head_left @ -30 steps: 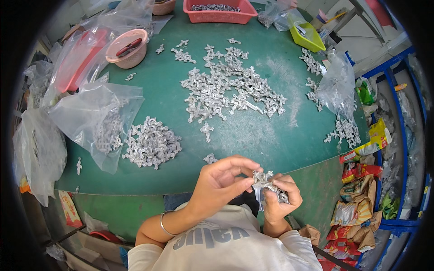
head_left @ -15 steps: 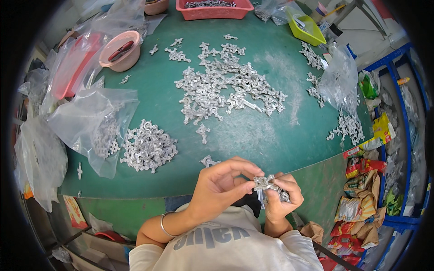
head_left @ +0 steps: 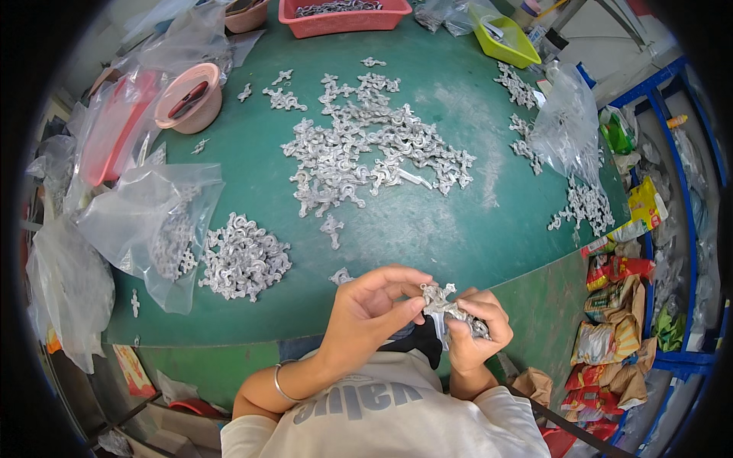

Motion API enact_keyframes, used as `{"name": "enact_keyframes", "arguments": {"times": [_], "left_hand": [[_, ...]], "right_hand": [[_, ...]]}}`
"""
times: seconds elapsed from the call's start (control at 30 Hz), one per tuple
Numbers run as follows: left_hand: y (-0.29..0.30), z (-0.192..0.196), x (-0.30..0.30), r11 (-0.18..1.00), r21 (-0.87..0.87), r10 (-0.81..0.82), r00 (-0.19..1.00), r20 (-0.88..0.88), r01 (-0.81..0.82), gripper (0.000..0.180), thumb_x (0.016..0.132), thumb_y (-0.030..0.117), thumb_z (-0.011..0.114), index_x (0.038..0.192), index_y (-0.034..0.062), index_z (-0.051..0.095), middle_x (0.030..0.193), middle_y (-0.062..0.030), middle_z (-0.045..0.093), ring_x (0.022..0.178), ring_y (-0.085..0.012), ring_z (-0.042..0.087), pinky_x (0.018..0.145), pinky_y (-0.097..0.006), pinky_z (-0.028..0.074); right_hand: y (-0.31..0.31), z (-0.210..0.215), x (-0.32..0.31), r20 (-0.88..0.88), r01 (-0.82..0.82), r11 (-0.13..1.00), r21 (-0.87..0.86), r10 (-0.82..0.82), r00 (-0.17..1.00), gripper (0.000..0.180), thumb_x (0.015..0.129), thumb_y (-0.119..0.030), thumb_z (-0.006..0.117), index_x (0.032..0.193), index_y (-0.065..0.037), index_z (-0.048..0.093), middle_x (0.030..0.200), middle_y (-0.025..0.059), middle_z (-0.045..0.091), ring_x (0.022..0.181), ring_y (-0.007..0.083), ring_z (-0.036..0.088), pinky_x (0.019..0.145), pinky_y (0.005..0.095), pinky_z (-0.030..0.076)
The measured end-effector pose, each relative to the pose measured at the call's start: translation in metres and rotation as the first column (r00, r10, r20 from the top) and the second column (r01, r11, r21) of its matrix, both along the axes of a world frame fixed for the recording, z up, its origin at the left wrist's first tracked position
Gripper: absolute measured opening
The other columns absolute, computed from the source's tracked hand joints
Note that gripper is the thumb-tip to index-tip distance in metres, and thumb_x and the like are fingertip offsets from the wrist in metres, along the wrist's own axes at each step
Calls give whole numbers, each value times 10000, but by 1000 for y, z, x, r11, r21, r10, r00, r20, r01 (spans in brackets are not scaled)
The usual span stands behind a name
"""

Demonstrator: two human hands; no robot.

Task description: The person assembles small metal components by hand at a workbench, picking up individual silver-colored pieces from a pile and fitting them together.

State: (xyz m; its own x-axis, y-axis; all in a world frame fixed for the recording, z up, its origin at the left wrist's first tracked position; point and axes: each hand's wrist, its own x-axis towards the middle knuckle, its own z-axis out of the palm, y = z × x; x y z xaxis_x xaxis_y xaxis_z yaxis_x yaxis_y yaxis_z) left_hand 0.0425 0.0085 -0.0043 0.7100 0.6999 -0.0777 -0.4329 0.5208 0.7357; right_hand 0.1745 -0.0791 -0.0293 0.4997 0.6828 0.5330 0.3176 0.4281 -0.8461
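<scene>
Close in front of my body, above the table's near edge, both hands meet at a silver-grey cross-shaped metal casting [head_left: 438, 296]. My left hand [head_left: 366, 309] pinches its left end between thumb and fingers. Thumb and fingers of my right hand [head_left: 482, 336] are closed around more metal castings [head_left: 478, 328], which touch the first one. A pale, flat strip hangs below the castings between my hands. How many pieces lie in my right palm is hidden. Similar castings form a large spread pile [head_left: 366, 149] mid-table and a rounded heap [head_left: 244, 258] to the left.
A pink bowl [head_left: 188, 114] with a red-handled tool stands at the far left, beside clear plastic bags [head_left: 145, 221]. Red [head_left: 343, 24] and yellow-green [head_left: 504, 47] trays stand at the far side. More castings and a bag [head_left: 566, 126] lie right. Blue shelving [head_left: 683, 221] stands beyond.
The casting has been tilted between my fingers, and its upper arms and the strip below show more plainly. My left fingertips have shifted slightly left. The whole view has moved a little.
</scene>
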Motion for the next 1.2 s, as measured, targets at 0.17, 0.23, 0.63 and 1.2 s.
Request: {"name": "enact_keyframes", "arguments": {"times": [0.17, 0.23, 0.63, 1.2], "left_hand": [[0, -4, 3, 999, -34, 5, 1000, -12, -5, 241, 812, -39, 532, 1052, -63, 512, 916, -91, 560, 810, -118, 535, 684, -237, 458], [2, -3, 4, 999, -45, 0, 1000, -25, -1, 243, 813, -36, 534, 1053, -61, 511, 908, -89, 559, 802, -118, 534, 686, -237, 456], [6, -6, 5, 996, -90, 13, 1000, -26, -15, 211, 815, -31, 533, 1024, -50, 509, 894, -90, 562, 782, -119, 539, 687, -235, 459], [30, -16, -5, 993, 61, 106, 978, -182, -97, 309, 806, -48, 486, 1115, -30, 502, 1260, -182, 414, 1181, -293, 401, 974, -396, 332]], "right_hand": [[2, 1, 3, 18, 7, 1000, -13, -7, 1000, 257, 603, 8, 735, 814, 62, 598, 686, 127, 572, 590, 200, 537, 548, 299, 422], [4, 1, 4, 28, 14, 1000, -17, -14, 1000, 263, 597, -1, 743, 810, 61, 602, 677, 123, 570, 585, 195, 533, 545, 296, 421], [13, 4, 6, 64, 20, 999, -47, -17, 998, 254, 607, -1, 735, 814, 67, 605, 683, 131, 585, 581, 199, 541, 539, 290, 423], [104, -20, 139, -298, -21, 863, -505, -152, 942, 134, 766, -149, 642, 804, -22, 620, 590, 9, 534, 450, 62, 446, 416, 193, 341]]}}
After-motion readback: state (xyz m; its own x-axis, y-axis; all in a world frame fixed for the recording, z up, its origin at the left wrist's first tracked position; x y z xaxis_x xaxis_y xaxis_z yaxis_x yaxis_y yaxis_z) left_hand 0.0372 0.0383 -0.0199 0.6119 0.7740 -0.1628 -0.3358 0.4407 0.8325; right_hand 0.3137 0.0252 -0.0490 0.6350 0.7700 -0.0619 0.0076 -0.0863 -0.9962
